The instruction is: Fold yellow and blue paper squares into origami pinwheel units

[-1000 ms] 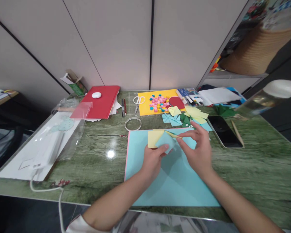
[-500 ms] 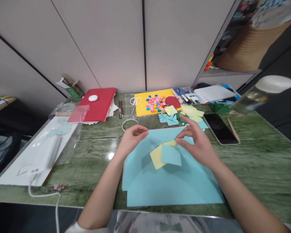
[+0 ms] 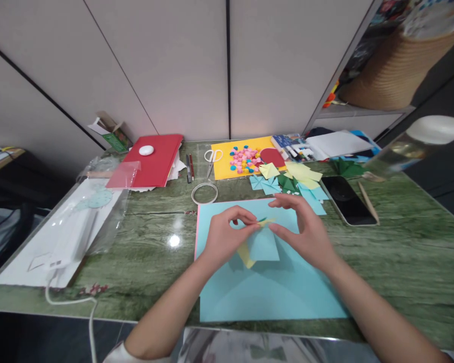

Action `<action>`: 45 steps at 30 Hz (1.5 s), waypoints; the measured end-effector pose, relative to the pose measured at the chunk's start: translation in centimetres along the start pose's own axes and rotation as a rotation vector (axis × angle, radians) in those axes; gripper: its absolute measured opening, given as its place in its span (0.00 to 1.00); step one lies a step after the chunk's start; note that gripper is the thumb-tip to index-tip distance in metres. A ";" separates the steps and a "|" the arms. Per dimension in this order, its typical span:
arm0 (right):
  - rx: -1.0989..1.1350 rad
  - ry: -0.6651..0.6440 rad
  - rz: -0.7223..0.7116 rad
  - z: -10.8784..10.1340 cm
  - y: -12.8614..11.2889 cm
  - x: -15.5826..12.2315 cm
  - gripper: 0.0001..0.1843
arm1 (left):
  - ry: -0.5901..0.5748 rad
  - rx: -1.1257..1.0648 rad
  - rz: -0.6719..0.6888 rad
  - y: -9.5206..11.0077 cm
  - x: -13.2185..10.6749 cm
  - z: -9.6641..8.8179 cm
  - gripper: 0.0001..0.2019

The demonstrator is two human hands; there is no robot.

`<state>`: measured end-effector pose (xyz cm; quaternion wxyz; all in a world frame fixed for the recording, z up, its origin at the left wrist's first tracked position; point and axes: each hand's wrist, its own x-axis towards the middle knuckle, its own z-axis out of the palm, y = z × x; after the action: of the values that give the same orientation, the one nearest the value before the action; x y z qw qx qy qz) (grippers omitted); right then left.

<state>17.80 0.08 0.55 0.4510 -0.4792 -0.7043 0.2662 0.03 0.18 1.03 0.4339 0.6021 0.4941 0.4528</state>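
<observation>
Over the big blue sheet on the near side of the green tabletop, the left hand pinches the folded yellow-and-blue paper by its far edge, the right hand beside it, fingers apart.

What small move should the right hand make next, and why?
I'd guess the right hand should close its thumb and fingers gently on the yellow tip. The left hand appears to pinch the folded paper near its top, and the tip sticks out toward the right hand, whose thumb and fingers are apart close by.
</observation>
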 end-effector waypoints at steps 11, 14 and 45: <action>0.342 -0.018 0.180 0.8 -1.3 -0.9 0.29 | -0.138 0.109 -0.008 -0.6 -1.6 -1.5 0.06; 0.366 -0.003 0.232 1.1 -1.3 -1.0 0.30 | -0.189 0.174 0.007 -0.7 -1.6 -1.3 0.05; 0.453 -0.158 0.328 0.1 0.3 0.4 0.38 | -0.267 -0.600 -0.378 -2.2 1.7 -1.8 0.15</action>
<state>17.77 0.54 0.44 0.4413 -0.4515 -0.5729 0.5226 -2.01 2.33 -0.52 0.7274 0.4001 0.3812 0.4067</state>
